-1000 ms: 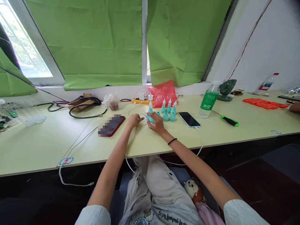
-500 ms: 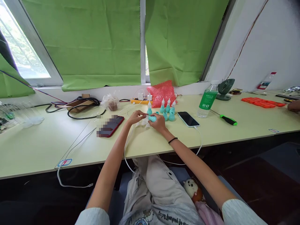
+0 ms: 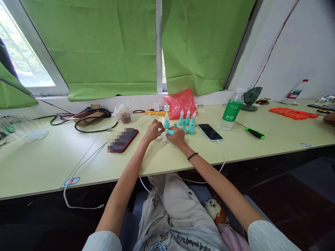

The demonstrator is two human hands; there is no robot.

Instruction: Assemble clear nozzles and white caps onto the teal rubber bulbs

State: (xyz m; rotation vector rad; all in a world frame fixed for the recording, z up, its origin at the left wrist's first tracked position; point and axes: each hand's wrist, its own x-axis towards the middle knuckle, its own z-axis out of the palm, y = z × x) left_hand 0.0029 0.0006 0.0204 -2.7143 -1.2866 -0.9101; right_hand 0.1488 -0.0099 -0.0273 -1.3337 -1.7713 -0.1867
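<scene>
My right hand (image 3: 177,136) grips a small teal rubber bulb (image 3: 170,132), which lies on its side with one end toward the left. At that end the fingers of my left hand (image 3: 155,130) are pinched together; what they hold, if anything, is too small to make out. Below the hands lie clear plastic tips (image 3: 165,139), partly hidden. A bulb syringe with a clear nozzle (image 3: 166,122) stands just behind my fingers. To the right, several more nozzled bulb syringes (image 3: 186,120) stand upright, with open teal bulbs (image 3: 191,130) in front of them.
A red phone (image 3: 125,141) lies to the left and a charging phone (image 3: 210,132) to the right. Beyond are a green-labelled bottle (image 3: 231,113), a screwdriver (image 3: 255,133) and a fan (image 3: 251,99). Red bubble wrap (image 3: 181,104) and a power strip (image 3: 157,113) sit behind.
My left hand has shifted slightly right and its fingers are more curled near the bulb's end. My right hand keeps the teal bulb almost in the same place.
</scene>
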